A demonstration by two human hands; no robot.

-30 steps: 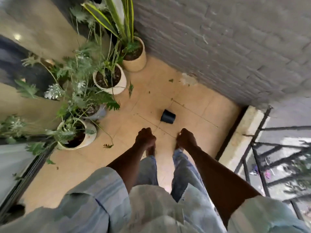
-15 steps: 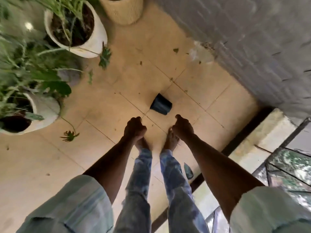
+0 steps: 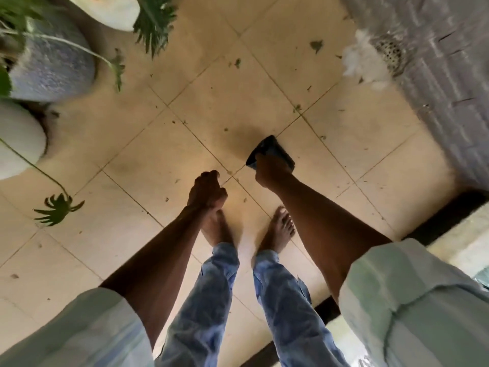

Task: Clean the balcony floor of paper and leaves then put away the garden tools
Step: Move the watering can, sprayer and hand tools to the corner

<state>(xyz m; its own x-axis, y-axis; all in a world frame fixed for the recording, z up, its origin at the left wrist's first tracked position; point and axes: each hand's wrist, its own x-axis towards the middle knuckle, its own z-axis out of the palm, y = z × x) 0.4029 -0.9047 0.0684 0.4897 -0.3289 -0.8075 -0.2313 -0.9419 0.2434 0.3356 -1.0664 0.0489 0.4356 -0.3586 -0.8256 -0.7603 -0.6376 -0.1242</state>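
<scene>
Our right hand point(image 3: 270, 168) grips the black pot point(image 3: 275, 151) on the floor point(image 3: 158, 144); our left hand point(image 3: 206, 190) curls into an empty fist.

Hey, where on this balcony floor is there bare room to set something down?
The widest bare patch is the tile left of the left hand, below the white pot. Crowded: the pots upper left, the paper by the wall, and the black pot at the right hand.

Small black pot point(image 3: 275, 151) on its side on tiles, white paper scrap point(image 3: 363, 63) by wall
</scene>
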